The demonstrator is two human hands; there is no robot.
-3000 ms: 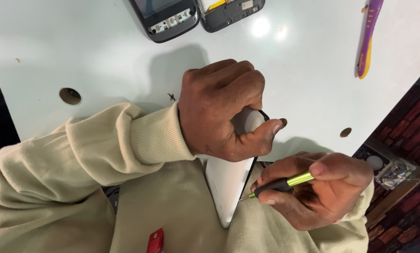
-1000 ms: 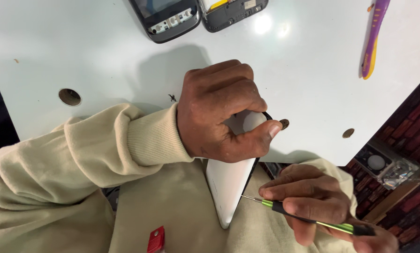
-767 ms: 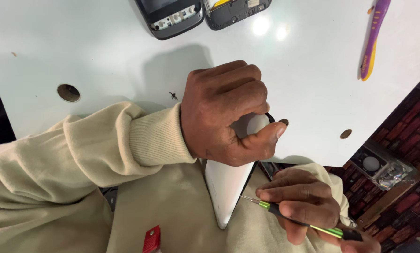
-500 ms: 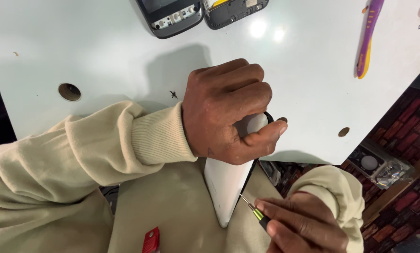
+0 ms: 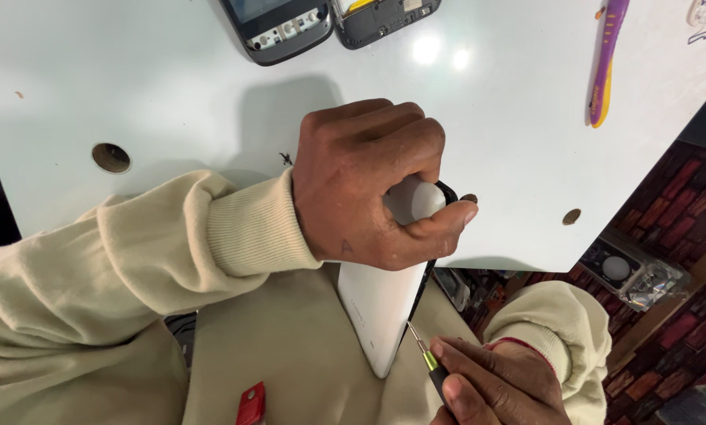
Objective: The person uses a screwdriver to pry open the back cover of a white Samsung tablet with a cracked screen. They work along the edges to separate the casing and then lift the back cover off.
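Observation:
My left hand (image 5: 377, 185) grips the upper end of a white phone (image 5: 380, 311) that stands on edge, leaning from the table's front edge down toward my lap. A black frame edge (image 5: 421, 285) shows along its right side. My right hand (image 5: 499, 386) at the bottom of the view holds a small screwdriver (image 5: 425, 360) with a green collar and thin metal tip. The tip touches the phone's right edge near its lower end.
A white table (image 5: 172, 86) with round holes lies ahead. Two dark opened phones (image 5: 282, 27) sit at its far edge. A purple and yellow tool (image 5: 605, 67) lies at the right. A small red object (image 5: 251, 404) rests on my lap. Clutter lies on the brick-patterned floor at right.
My right hand turned the screwdriver round and slid down and back, bringing the tip up against the phone's right edge. My left hand kept its grip on the phone.

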